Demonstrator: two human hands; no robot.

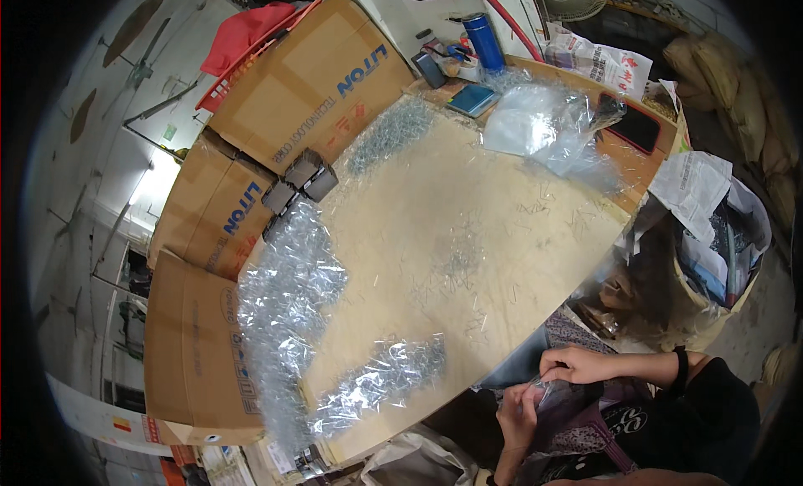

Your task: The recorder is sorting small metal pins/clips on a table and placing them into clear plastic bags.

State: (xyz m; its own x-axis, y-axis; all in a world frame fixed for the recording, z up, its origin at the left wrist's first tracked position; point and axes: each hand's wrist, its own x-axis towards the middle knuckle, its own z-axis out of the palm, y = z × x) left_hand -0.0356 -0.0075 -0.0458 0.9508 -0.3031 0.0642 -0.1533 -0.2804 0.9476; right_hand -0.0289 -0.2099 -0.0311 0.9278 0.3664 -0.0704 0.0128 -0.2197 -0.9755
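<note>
Both of my hands are over my lap, just off the table's near right edge. My left hand (517, 415) has its fingers pinched on a small clear plastic bag (542, 389). From the right, my right hand (575, 365) grips the upper edge of the same bag between thumb and fingers. What the bag holds, if anything, is too small to tell. On the wooden table (435, 185), a heap of thin, shiny bent pieces (381, 377) lies nearest my hands. A larger pile (288, 294) runs along the left side, and single pieces are scattered across the middle.
Cardboard boxes (293, 84) wall off the table's left and back. Small dark blocks (311, 175) stand beside them. At the back are a blue flask (483, 43), clear plastic bags (535, 122) and a phone (631, 125). An open sack (736, 260) stands right of the table.
</note>
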